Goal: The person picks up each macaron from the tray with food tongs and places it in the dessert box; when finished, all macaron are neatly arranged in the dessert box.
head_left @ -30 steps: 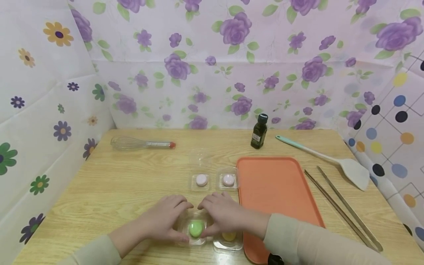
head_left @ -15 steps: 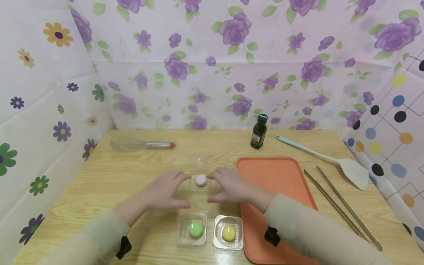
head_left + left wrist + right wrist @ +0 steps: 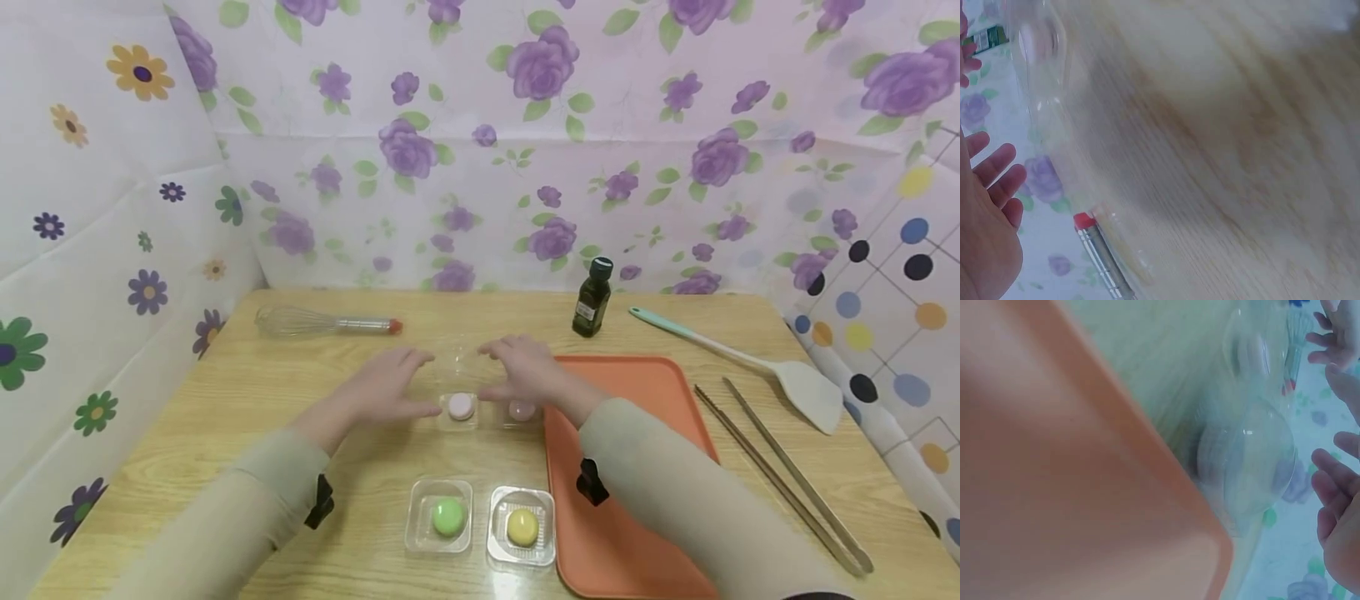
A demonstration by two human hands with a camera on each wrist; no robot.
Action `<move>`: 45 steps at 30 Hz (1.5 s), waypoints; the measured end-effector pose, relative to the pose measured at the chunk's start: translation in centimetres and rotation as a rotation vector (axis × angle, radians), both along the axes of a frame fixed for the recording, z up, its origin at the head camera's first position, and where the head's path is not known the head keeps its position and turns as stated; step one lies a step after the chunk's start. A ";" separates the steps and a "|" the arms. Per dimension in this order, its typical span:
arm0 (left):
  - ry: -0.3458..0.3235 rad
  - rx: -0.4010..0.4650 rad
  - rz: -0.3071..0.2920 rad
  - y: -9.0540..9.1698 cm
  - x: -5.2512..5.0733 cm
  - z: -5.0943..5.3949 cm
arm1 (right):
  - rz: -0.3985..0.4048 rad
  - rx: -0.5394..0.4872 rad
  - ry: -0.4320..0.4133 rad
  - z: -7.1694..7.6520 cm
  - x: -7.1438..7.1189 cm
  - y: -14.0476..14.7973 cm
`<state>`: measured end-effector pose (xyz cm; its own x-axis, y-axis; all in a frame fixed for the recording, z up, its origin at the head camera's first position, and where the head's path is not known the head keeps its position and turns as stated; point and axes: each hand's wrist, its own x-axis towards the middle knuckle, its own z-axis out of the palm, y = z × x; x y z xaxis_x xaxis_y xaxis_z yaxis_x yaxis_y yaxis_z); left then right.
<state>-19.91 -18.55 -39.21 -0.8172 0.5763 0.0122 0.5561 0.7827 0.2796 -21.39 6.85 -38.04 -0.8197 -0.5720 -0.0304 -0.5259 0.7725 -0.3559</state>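
Observation:
My left hand (image 3: 378, 390) hovers just left of an opened clear plastic box holding a pale pink macaron (image 3: 461, 407). Behind that macaron the box's transparent lid (image 3: 456, 360) is folded back, lying between my two hands. My right hand (image 3: 525, 373) reaches over a second pale pink macaron (image 3: 521, 410), partly hiding it; a clear dome (image 3: 1266, 453) covers that one in the right wrist view. Both hands have parted fingers and grip nothing. Nearer me, a green macaron (image 3: 448, 517) and a yellow macaron (image 3: 522, 527) sit in clear boxes.
An orange tray (image 3: 637, 533) lies right of the boxes, under my right forearm. Beyond it are metal tongs (image 3: 795, 479) and a white spatula (image 3: 806, 392). A dark bottle (image 3: 592, 298) stands at the back; a whisk (image 3: 330, 322) lies at the back left.
Both hands have left the green macaron's box and moved away from me to the back row of boxes. The boxes appear to have stayed in place.

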 end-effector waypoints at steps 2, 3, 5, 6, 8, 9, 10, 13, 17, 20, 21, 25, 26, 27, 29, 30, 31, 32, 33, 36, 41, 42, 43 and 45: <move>-0.003 -0.004 0.018 0.2 -0.7 -0.3 | -0.015 0.008 -0.027 0.0 -0.6 -0.1; -0.006 -0.004 0.028 0.2 -1.0 -0.4 | -0.021 0.009 -0.038 0.0 -0.8 -0.1; -0.010 0.000 0.042 0.4 -1.6 -0.6 | -0.032 0.013 -0.070 0.0 -1.3 -0.2; -0.011 0.002 0.046 0.5 -1.9 -0.7 | -0.035 0.019 -0.083 0.0 -1.6 -0.2; -0.020 0.006 0.059 0.7 -2.4 -0.8 | -0.042 0.029 -0.100 0.0 -2.1 -0.3; -0.026 0.012 0.066 0.8 -2.6 -0.9 | -0.044 0.030 -0.108 -0.1 -2.3 -0.3; -0.033 0.017 0.073 0.8 -2.8 -0.9 | -0.043 0.033 -0.115 -0.1 -2.6 -0.3; -0.056 0.016 0.102 1.1 -3.4 -1.1 | -0.045 0.032 -0.130 -0.2 -3.2 -0.4; -0.089 0.019 0.145 1.2 -3.9 -1.2 | -0.054 0.006 -0.185 -0.6 -3.7 -0.5; -0.108 0.020 0.172 1.3 -4.2 -1.3 | -0.075 -0.032 -0.243 -0.7 -4.0 -0.7; -0.116 0.018 0.180 1.3 -4.3 -1.4 | -0.082 -0.048 -0.263 -0.8 -4.0 -0.8; -0.152 0.018 0.188 1.5 -4.7 -1.7 | -0.122 -0.110 -0.351 -0.9 -4.0 -1.0; -0.158 0.022 0.182 1.6 -4.7 -1.8 | -0.131 -0.124 -0.373 -0.9 -4.0 -1.1; -0.160 0.023 0.174 1.6 -4.8 -1.9 | -0.135 -0.132 -0.388 -0.9 -3.9 -1.2; -0.161 0.024 0.162 1.8 -4.8 -2.1 | -0.144 -0.141 -0.417 -0.9 -3.8 -1.3; -0.157 0.024 0.155 1.9 -4.9 -2.2 | -0.141 -0.143 -0.420 -1.0 -3.7 -1.3; -0.154 0.022 0.150 1.9 -4.9 -2.3 | -0.136 -0.140 -0.421 -1.0 -3.7 -1.4; -0.151 0.019 0.147 2.0 -4.9 -2.4 | -0.136 -0.142 -0.425 -1.0 -3.7 -1.4; -0.149 0.018 0.145 2.0 -5.0 -2.5 | -0.132 -0.141 -0.423 -1.1 -3.7 -1.5; -0.139 0.018 0.135 2.1 -5.2 -2.7 | -0.131 -0.140 -0.420 -1.4 -3.8 -1.6; -0.127 0.027 0.145 2.3 -5.3 -2.5 | -0.140 -0.147 -0.425 -1.6 -3.9 -1.6; -0.122 0.032 0.149 2.3 -5.3 -2.4 | -0.141 -0.151 -0.419 -1.5 -3.9 -1.6; -0.119 0.038 0.155 2.2 -5.3 -2.3 | -0.143 -0.155 -0.417 -1.4 -3.8 -1.6; -0.116 0.060 0.170 2.1 -5.2 -2.0 | -0.136 -0.167 -0.399 -1.2 -3.8 -1.6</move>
